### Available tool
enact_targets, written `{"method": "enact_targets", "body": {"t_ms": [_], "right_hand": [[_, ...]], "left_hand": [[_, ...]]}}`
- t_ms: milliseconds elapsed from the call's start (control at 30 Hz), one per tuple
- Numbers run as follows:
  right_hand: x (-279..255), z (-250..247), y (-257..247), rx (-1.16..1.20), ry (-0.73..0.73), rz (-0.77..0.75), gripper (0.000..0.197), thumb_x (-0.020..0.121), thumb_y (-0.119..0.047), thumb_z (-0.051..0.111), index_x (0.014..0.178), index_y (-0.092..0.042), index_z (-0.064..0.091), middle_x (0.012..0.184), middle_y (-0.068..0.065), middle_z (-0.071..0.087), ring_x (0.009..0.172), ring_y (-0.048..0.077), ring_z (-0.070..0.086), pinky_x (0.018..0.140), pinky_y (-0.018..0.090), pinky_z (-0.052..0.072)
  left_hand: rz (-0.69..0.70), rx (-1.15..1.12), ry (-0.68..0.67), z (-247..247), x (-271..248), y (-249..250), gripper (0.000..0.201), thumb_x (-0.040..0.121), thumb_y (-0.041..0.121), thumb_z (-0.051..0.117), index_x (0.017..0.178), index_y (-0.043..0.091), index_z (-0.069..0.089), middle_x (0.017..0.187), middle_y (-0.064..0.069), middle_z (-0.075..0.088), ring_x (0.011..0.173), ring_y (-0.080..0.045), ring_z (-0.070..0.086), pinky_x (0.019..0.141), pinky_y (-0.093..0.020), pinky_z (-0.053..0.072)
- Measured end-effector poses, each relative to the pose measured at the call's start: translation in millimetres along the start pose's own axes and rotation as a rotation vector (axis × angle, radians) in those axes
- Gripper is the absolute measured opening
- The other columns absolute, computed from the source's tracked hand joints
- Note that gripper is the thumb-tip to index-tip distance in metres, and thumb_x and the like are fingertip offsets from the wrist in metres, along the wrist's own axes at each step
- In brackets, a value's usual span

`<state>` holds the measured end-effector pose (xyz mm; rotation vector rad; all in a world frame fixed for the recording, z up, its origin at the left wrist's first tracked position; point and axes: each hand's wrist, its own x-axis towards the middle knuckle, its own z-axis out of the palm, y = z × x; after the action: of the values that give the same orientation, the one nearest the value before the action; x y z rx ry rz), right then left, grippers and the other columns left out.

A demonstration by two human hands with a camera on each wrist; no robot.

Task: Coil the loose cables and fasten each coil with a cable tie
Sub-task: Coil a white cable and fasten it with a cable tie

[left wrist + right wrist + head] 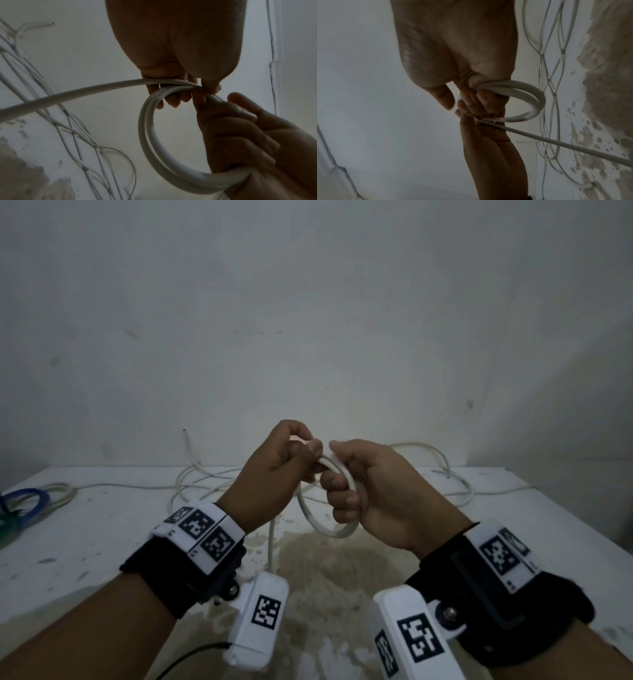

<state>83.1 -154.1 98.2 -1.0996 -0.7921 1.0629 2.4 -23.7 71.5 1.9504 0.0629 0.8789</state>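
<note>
Both hands raised mid-frame above the surface (102, 529), right hand (380, 494) fingers curled round a small white cable (337, 530) coil, left hand (274, 470) pinching the cable at the coil's top, loose cables (205, 481) behind, blue coils (24, 505) far left.

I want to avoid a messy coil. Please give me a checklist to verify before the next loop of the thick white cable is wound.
1. Right hand grips the small coil of thick white cable: ok.
2. Left hand pinches the cable at the coil's top: ok.
3. Existing loops lie side by side, not crossed: ok.
4. Free tail feeds out sideways from the left hand: ok.
5. Tail free of the thin white cables tangled on the white table: cannot tell.
6. Cable tie within reach: cannot tell, none visible.
</note>
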Motion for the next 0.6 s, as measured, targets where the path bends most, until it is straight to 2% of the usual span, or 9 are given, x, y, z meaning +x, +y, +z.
{"method": "enact_targets", "body": {"t_ms": [67, 133, 233, 267, 333, 400, 467, 533, 600], "right_hand": [[-2, 1, 2, -0.129, 0.077, -0.063, 0.022, 0.098, -0.021, 0.041, 0.090, -0.007, 0.055, 0.061, 0.000, 0.045, 0.045, 0.010, 0.036, 0.048, 0.024, 0.029], [-1, 1, 8, -0.440, 0.249, -0.179, 0.022, 0.098, -0.024, 0.044, 0.088, -0.010, 0.058, 0.068, 0.000, 0.055, 0.051, 0.010, 0.044, 0.053, 0.028, 0.038], [3, -1, 14, -0.818, 0.409, -0.373, 0.018, 0.097, -0.028, 0.045, 0.091, -0.019, 0.059, 0.073, -0.005, 0.062, 0.053, 0.000, 0.048, 0.057, 0.020, 0.041], [3, -2, 14, -0.862, 0.411, -0.412, 0.018, 0.098, -0.026, 0.045, 0.091, -0.018, 0.059, 0.073, -0.006, 0.061, 0.050, -0.002, 0.048, 0.053, 0.013, 0.038], [2, -4, 13, -0.939, 0.373, -0.442, 0.019, 0.098, -0.023, 0.046, 0.091, -0.015, 0.061, 0.070, -0.007, 0.058, 0.050, -0.002, 0.047, 0.050, 0.010, 0.036], [2, -5, 10, -0.978, 0.306, -0.453, 0.019, 0.098, -0.022, 0.046, 0.090, -0.015, 0.062, 0.069, -0.008, 0.057, 0.056, 0.000, 0.048, 0.053, 0.011, 0.038], [3, -5, 6, -0.962, 0.285, -0.493, 0.019, 0.097, -0.020, 0.047, 0.086, -0.017, 0.062, 0.072, -0.007, 0.059, 0.064, 0.005, 0.053, 0.064, 0.020, 0.044], [5, -7, 3, -0.910, 0.285, -0.527, 0.020, 0.097, -0.018, 0.047, 0.082, -0.018, 0.060, 0.073, -0.004, 0.060, 0.067, 0.010, 0.054, 0.070, 0.032, 0.047], [7, -8, 2, -0.855, 0.289, -0.544, 0.019, 0.097, -0.018, 0.047, 0.085, -0.016, 0.062, 0.071, -0.007, 0.058, 0.061, 0.004, 0.050, 0.066, 0.029, 0.044]], "left_hand": [[-0.011, 0.007, 0.008, -1, 0, 1, 0.020, 0.095, 0.027, 0.047, 0.096, 0.010, 0.057, 0.071, 0.005, 0.061, 0.066, -0.003, 0.057, 0.064, -0.015, 0.047], [0.013, 0.098, 0.036, -1, 0, 0, 0.025, 0.097, 0.027, 0.044, 0.086, 0.013, 0.062, 0.063, 0.016, 0.057, 0.060, 0.002, 0.051, 0.060, -0.013, 0.043], [0.006, 0.187, 0.064, -1, -1, -1, 0.030, 0.095, 0.039, 0.044, 0.074, 0.022, 0.057, 0.058, 0.012, 0.051, 0.056, -0.003, 0.048, 0.057, -0.018, 0.042], [-0.013, 0.182, 0.054, -2, -1, 0, 0.032, 0.096, 0.039, 0.046, 0.073, 0.019, 0.057, 0.058, 0.009, 0.050, 0.056, -0.007, 0.048, 0.057, -0.023, 0.044], [-0.058, 0.164, 0.002, -7, 1, 4, 0.039, 0.094, 0.038, 0.049, 0.071, 0.009, 0.059, 0.058, -0.001, 0.054, 0.057, -0.012, 0.052, 0.060, -0.030, 0.047], [-0.097, 0.125, -0.073, -13, 1, 10, 0.040, 0.090, 0.034, 0.046, 0.070, 0.002, 0.060, 0.059, -0.005, 0.059, 0.058, -0.016, 0.056, 0.063, -0.026, 0.047], [-0.178, -0.015, -0.127, -14, 1, 16, 0.040, 0.097, 0.028, 0.045, 0.072, 0.002, 0.061, 0.059, -0.007, 0.058, 0.057, -0.019, 0.056, 0.060, -0.025, 0.049], [-0.269, -0.187, -0.135, -11, 0, 21, 0.038, 0.095, 0.032, 0.046, 0.075, 0.004, 0.060, 0.053, -0.003, 0.046, 0.048, -0.017, 0.043, 0.051, -0.026, 0.045], [-0.332, -0.312, -0.105, -8, 0, 24, 0.036, 0.089, 0.039, 0.049, 0.076, 0.007, 0.059, 0.053, 0.003, 0.030, 0.046, -0.012, 0.028, 0.044, -0.021, 0.035]]}}
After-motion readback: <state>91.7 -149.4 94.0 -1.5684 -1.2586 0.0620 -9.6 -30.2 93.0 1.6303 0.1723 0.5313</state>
